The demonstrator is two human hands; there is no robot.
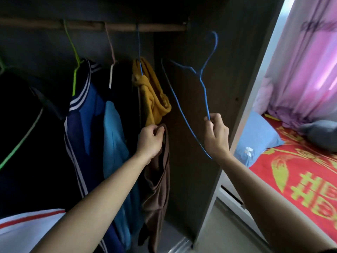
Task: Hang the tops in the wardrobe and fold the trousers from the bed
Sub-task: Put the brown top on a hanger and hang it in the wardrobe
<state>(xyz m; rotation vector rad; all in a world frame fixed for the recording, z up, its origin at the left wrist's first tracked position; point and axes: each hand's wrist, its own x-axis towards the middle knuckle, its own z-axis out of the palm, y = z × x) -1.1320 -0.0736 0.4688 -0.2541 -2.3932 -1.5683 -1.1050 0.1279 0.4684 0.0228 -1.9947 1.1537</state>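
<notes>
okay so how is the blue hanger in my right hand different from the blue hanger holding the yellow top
The hanger in the right hand is bare and off the rail, its hook free in the air. The other blue hanger hooks over the rail and carries the yellow top, so only its neck shows. Both are thin blue wire.

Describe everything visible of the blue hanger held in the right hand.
The blue hanger looks like thin coated wire, with a hook on top, a twisted neck and a triangular frame. It is empty, off the rail, tilted in front of the wardrobe's side panel. The right hand pinches one shoulder arm; nothing else touches it.
</notes>
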